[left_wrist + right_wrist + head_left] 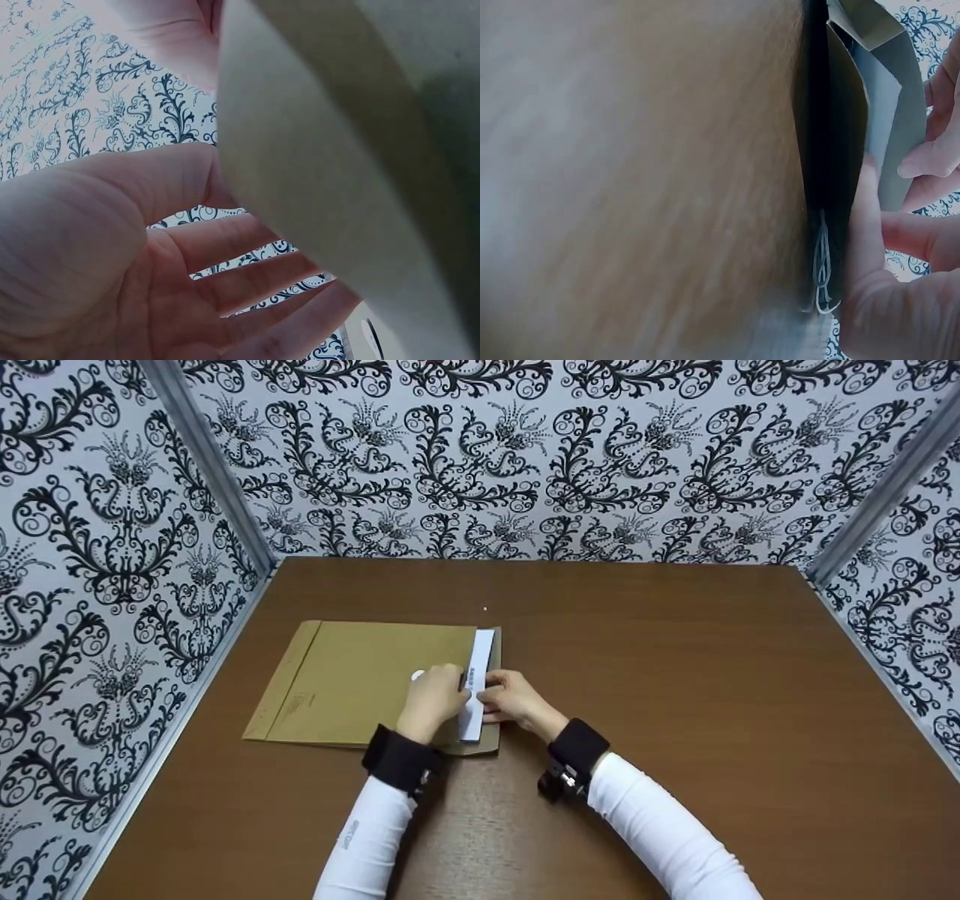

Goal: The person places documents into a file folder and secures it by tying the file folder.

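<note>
A brown cardboard envelope [375, 660] lies on the table, its right-hand end gaping. White paper [480, 649] with small dark print shows as a narrow strip between its layers. My left hand [435, 697] grips the envelope's upper layer by the mouth, thumb near the paper. In the left wrist view, the brown panel [300, 165] hides those fingertips. From the right, my right hand [516, 697] pinches at the edge of the white paper. The right wrist view shows its thumb [865, 232] beside the paper [881, 97]; the exact contact is partly hidden.
A loop of string [822, 259] hangs at the envelope's mouth. Brown table [675, 660] surface surrounds the envelope. Patterned walls [487, 465] stand behind and at both sides. A tiny white speck [485, 608] lies behind the envelope.
</note>
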`<move>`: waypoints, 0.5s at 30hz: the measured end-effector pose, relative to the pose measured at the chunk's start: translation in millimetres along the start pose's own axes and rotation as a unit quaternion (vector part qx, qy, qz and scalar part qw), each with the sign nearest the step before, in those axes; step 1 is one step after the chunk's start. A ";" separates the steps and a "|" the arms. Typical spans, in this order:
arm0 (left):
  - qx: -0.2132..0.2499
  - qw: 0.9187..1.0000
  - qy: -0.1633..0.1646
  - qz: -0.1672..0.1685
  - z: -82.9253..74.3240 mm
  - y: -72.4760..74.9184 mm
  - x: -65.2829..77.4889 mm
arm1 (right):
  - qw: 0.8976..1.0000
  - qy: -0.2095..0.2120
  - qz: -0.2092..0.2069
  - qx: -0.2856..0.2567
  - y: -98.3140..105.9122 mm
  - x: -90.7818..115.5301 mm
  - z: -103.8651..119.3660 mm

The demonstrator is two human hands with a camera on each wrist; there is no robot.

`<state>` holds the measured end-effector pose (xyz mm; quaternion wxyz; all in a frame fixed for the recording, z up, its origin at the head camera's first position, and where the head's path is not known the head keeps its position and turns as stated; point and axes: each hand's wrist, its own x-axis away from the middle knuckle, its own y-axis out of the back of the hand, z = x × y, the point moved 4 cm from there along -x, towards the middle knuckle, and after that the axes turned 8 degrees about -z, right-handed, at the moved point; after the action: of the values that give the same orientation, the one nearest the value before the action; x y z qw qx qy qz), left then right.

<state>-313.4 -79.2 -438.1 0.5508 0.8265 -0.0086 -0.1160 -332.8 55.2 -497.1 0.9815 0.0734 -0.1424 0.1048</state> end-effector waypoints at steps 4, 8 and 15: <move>0.002 1.000 0.000 -0.002 0.6 -0.5 -0.4 | 1.000 -0.002 -0.002 0.014 -2.3 -1.5 0.9; 0.003 1.000 -0.001 -0.004 0.4 -0.4 -0.3 | 1.000 -0.006 -0.001 0.014 -4.6 -2.5 2.4; 0.007 1.000 0.006 0.001 1.8 -2.5 -2.1 | 1.000 -0.007 0.002 0.011 -5.4 -4.6 4.7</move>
<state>-316.1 -79.5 -440.6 0.5449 0.8311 -0.0068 -0.1110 -337.1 48.4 -494.6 0.9795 0.0845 -0.1480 0.1074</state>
